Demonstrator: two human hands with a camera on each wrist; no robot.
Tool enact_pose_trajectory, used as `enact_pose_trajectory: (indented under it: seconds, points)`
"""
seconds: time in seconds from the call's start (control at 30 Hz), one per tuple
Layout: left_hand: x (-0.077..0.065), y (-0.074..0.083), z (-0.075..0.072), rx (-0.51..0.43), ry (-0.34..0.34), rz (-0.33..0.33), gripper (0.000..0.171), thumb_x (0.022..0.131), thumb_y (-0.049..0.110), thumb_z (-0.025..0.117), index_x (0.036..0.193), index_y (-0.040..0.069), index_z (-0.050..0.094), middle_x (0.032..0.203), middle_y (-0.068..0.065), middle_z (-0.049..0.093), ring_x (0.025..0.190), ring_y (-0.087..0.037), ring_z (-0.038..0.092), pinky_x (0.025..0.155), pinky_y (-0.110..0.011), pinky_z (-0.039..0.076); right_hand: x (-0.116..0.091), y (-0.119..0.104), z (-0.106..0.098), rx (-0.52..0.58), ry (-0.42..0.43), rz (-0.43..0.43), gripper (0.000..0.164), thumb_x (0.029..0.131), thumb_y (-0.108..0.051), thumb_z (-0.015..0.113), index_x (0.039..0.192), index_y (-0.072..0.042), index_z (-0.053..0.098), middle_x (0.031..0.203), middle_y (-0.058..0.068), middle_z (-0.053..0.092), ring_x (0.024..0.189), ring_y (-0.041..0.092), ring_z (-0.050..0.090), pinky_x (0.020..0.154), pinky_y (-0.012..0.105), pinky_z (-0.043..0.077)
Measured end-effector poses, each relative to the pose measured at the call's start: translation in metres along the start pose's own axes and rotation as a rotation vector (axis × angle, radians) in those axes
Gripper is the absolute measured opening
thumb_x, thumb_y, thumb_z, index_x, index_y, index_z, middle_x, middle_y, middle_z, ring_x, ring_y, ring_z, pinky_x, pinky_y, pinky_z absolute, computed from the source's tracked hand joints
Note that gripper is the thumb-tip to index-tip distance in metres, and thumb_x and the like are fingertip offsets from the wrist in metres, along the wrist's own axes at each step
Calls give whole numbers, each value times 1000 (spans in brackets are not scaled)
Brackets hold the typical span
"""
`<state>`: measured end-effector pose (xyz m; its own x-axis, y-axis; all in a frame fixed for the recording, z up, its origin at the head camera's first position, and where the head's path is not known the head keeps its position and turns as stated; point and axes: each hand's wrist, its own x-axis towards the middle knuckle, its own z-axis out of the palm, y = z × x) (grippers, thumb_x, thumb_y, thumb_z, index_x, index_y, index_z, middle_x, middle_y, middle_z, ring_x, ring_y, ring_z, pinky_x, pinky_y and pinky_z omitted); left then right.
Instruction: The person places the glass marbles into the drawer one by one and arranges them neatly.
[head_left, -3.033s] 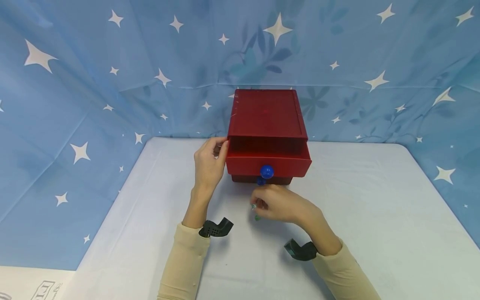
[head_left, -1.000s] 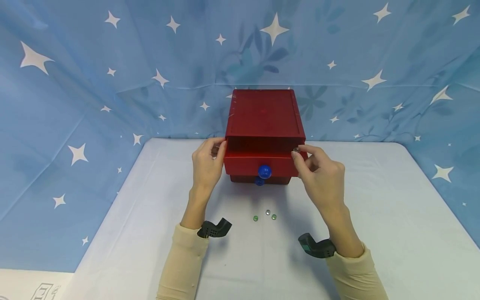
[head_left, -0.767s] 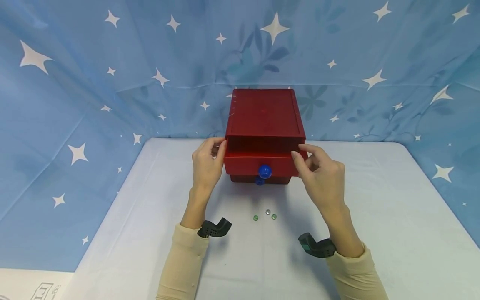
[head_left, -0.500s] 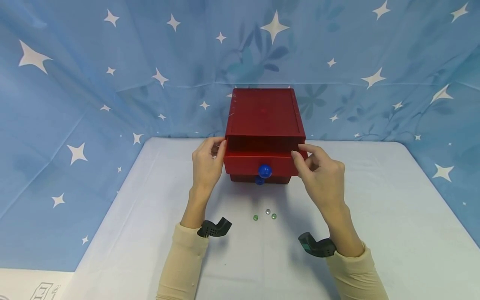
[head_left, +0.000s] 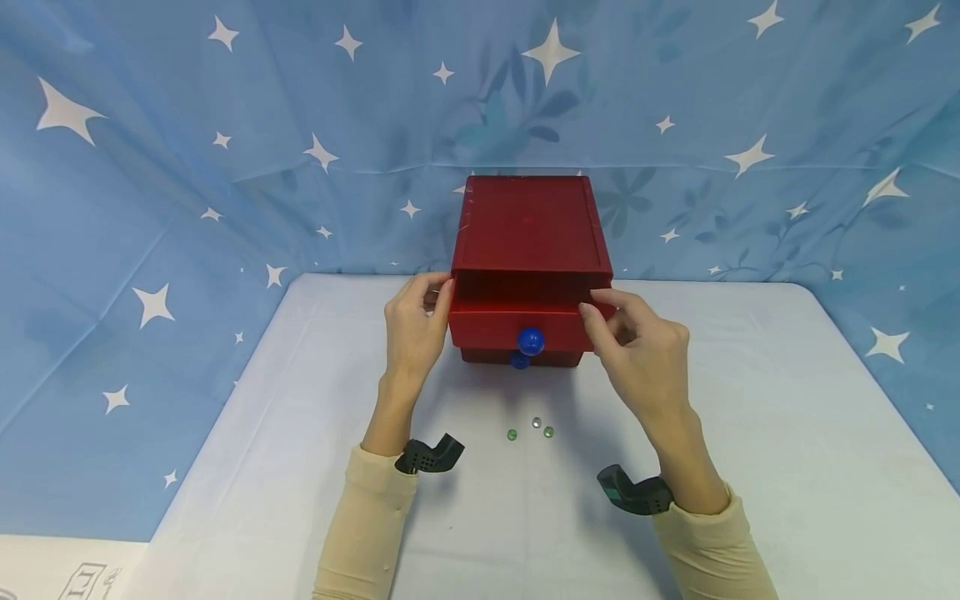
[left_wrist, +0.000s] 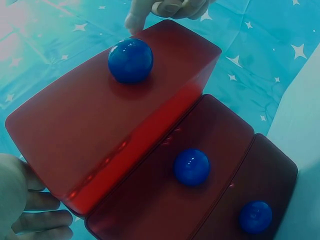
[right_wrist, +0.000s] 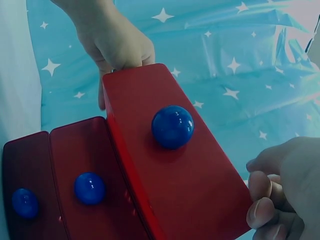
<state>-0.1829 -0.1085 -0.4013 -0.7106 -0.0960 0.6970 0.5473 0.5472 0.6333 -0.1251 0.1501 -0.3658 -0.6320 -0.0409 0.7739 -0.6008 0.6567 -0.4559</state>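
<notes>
In the head view, a red cabinet (head_left: 528, 225) stands with its top drawer (head_left: 495, 332) pulled out. A blue ball knob (head_left: 530, 341) sits on the drawer front. My left hand (head_left: 415, 329) rests its fingertips against the left side, near the drawer's edge; the wrist views show its fingers along that side, partly hidden. My right hand (head_left: 643, 350) hovers over the drawer's right front corner, thumb and index finger apart, nothing between them. The drawer's inside is dark, its contents hidden. On the table lie two green glass gems (head_left: 512, 434) and one clear glass gem (head_left: 536, 422).
Two lower drawers show in the wrist views: a middle one (right_wrist: 82, 170) and a bottom one (right_wrist: 30, 185), both pushed in, with blue knobs. A white cloth (head_left: 750, 417) covers the table. Behind it hangs a blue star-patterned curtain (head_left: 337, 100).
My right hand rose from the gems on the table to the drawer's right corner, pinching a dark gem, and let it go there. The left hand stays on the side.
</notes>
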Motion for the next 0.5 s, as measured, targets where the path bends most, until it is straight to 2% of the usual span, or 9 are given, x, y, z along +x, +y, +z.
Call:
enact_pose_trajectory:
  seconds: [0.17,0.5]
  points:
    - [0,0,0,-1,-3,-3,18,98,11,64,105,-2,72,94,-16,73,75,-24,70,71,-32,62,1,0,0,48,-28,-45,22,86,-5,75,105,4,72,56,6,59,46,8,50,51,9,43]
    - [1,1,-1,10,-10,-5,18,98,12,63,106,-2,72,94,-16,73,76,-24,70,72,-32,62,1,-3,1,107,-36,-92,22,83,0,76,104,3,72,56,3,58,46,5,45,48,11,39]
